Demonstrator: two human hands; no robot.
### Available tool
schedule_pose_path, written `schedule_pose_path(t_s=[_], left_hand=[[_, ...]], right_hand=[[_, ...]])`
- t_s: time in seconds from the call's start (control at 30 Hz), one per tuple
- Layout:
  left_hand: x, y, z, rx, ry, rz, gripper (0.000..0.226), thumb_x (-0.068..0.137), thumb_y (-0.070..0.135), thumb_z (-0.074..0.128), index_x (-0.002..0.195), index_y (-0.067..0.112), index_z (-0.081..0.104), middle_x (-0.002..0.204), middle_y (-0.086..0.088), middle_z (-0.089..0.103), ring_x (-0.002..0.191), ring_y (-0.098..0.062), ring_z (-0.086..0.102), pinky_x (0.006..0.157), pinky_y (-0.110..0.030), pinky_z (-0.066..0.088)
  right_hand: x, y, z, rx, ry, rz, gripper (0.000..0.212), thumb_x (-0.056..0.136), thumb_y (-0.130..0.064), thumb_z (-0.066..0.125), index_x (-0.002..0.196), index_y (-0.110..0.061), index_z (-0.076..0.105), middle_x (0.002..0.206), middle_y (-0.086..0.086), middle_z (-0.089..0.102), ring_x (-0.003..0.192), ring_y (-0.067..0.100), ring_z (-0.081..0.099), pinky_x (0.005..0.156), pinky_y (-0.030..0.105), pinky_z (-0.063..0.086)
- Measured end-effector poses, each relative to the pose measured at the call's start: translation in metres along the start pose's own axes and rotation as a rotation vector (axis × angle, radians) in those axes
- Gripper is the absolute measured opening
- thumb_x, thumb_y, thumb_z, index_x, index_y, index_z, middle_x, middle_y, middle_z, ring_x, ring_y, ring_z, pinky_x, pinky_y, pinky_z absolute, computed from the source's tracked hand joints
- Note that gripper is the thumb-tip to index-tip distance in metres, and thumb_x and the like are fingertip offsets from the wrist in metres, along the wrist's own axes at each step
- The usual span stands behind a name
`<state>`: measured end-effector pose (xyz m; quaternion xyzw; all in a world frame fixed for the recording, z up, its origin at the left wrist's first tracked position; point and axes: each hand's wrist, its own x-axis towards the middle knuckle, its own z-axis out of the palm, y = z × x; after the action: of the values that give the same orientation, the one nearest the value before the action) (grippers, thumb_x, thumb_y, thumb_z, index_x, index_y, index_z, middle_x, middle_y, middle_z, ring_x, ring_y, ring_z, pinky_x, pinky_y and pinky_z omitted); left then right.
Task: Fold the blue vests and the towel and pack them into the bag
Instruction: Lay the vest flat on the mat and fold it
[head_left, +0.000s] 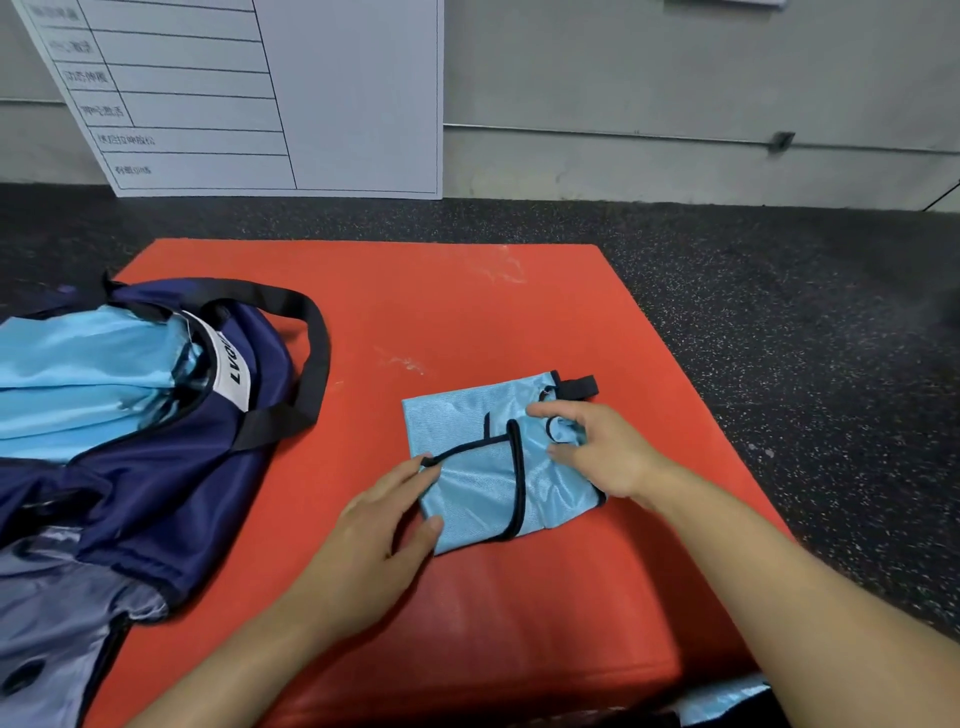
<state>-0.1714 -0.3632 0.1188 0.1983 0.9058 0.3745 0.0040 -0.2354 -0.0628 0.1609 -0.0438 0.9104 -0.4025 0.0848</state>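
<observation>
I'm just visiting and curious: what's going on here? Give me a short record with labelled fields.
Surface: red mat on dark speckled floor
Item being folded: light blue vest with black trim, folded into a compact rectangle
Left hand: grips the vest's near-left edge
Right hand: pinches bunched fabric on the vest's right side
Bag: navy, black straps, lying open at left
Bag contents: light blue fabric already inside
Background: white chart board against the wall
Towel: not identifiable

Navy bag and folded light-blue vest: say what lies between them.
Only bare red mat, seen in the head view, separates the navy bag from the folded light-blue vest.
</observation>
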Motion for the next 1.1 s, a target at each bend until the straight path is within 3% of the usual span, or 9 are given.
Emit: schedule_pose_path(t_s=[0.07, 0.13, 0.27, 0.37, 0.57, 0.77, 0.9, 1.0, 1.1], left_hand=[[0.008, 0.004, -0.004, -0.031, 0.016, -0.005, 0.057, 0.098, 0.047, 0.054, 0.152, 0.032, 0.043, 0.158, 0.023, 0.031, 0.144, 0.015, 0.021, 0.122, -0.024, 0.022], [0.019, 0.005, -0.007, -0.030, 0.017, -0.027, 0.066, 0.093, 0.059, 0.046, 0.152, 0.030, 0.043, 0.158, 0.022, 0.031, 0.145, 0.012, 0.022, 0.123, -0.027, 0.022], [0.039, 0.004, -0.007, 0.085, 0.003, -0.104, 0.088, 0.081, 0.075, 0.025, 0.153, 0.027, 0.043, 0.161, 0.008, 0.034, 0.150, -0.007, 0.024, 0.124, -0.034, 0.018], [0.044, 0.003, -0.005, 0.218, -0.047, -0.151, 0.098, 0.075, 0.077, 0.011, 0.155, 0.027, 0.038, 0.165, 0.004, 0.028, 0.155, -0.011, 0.014, 0.124, -0.033, 0.012], [0.048, 0.000, 0.005, 0.371, -0.022, -0.150, 0.095, 0.081, 0.072, -0.002, 0.160, 0.027, 0.026, 0.169, 0.008, 0.013, 0.156, -0.011, 0.001, 0.125, -0.035, 0.007], [0.048, -0.010, 0.010, 0.430, 0.023, -0.110, 0.084, 0.090, 0.065, -0.001, 0.161, 0.026, 0.022, 0.170, 0.007, 0.002, 0.156, -0.011, -0.003, 0.124, -0.033, -0.002], [0.045, -0.013, 0.017, 0.465, 0.061, -0.059, 0.073, 0.099, 0.057, 0.007, 0.161, 0.022, 0.025, 0.170, 0.007, -0.005, 0.155, -0.008, -0.008, 0.125, -0.035, 0.002], [0.042, -0.010, 0.015, 0.463, 0.065, -0.027, 0.070, 0.102, 0.055, 0.011, 0.160, 0.018, 0.027, 0.170, 0.006, -0.003, 0.155, -0.008, -0.008, 0.126, -0.036, 0.004], [0.038, -0.012, 0.012, 0.512, 0.037, -0.013, 0.079, 0.099, 0.063, -0.007, 0.162, 0.022, 0.016, 0.170, 0.008, -0.008, 0.154, -0.006, -0.015, 0.125, -0.037, 0.000]], right_hand=[[0.003, -0.003, -0.001, 0.014, 0.046, -0.024, 0.053, 0.093, -0.006, 0.068, 0.137, -0.035, 0.062, 0.144, -0.013, 0.056, 0.131, 0.007, 0.052, 0.112, 0.028, 0.040], [0.008, -0.005, -0.002, -0.002, 0.074, -0.031, 0.053, 0.093, -0.008, 0.068, 0.137, -0.036, 0.061, 0.142, -0.012, 0.057, 0.125, 0.015, 0.060, 0.109, 0.035, 0.046], [0.023, 0.000, -0.004, -0.158, 0.043, -0.046, 0.051, 0.095, -0.014, 0.068, 0.142, -0.032, 0.057, 0.149, -0.008, 0.052, 0.138, 0.011, 0.046, 0.108, 0.023, 0.033], [0.031, -0.001, -0.002, -0.230, 0.042, -0.047, 0.050, 0.096, -0.016, 0.069, 0.142, -0.031, 0.057, 0.148, -0.007, 0.053, 0.137, 0.013, 0.048, 0.104, 0.022, 0.034], [0.039, -0.001, 0.002, -0.466, 0.064, -0.073, 0.050, 0.096, -0.028, 0.067, 0.144, -0.028, 0.055, 0.143, -0.007, 0.053, 0.133, 0.019, 0.045, 0.109, 0.036, 0.040], [0.042, -0.009, 0.005, -0.592, 0.250, -0.038, 0.040, 0.091, -0.038, 0.067, 0.129, -0.026, 0.066, 0.123, -0.007, 0.055, 0.119, 0.019, 0.047, 0.095, 0.034, 0.045], [0.053, -0.017, 0.006, -0.414, 0.408, -0.086, 0.014, 0.095, -0.030, 0.065, 0.104, -0.025, 0.074, 0.108, -0.009, 0.057, 0.108, 0.015, 0.048, 0.085, 0.030, 0.037], [0.065, -0.020, 0.004, -0.343, 0.430, -0.081, 0.011, 0.096, -0.029, 0.067, 0.104, -0.027, 0.075, 0.110, -0.010, 0.058, 0.107, 0.013, 0.046, 0.085, 0.026, 0.031], [0.073, -0.013, 0.011, -0.398, 0.393, -0.039, 0.013, 0.096, -0.032, 0.067, 0.105, -0.029, 0.075, 0.110, -0.008, 0.059, 0.108, 0.017, 0.049, 0.087, 0.030, 0.037]])
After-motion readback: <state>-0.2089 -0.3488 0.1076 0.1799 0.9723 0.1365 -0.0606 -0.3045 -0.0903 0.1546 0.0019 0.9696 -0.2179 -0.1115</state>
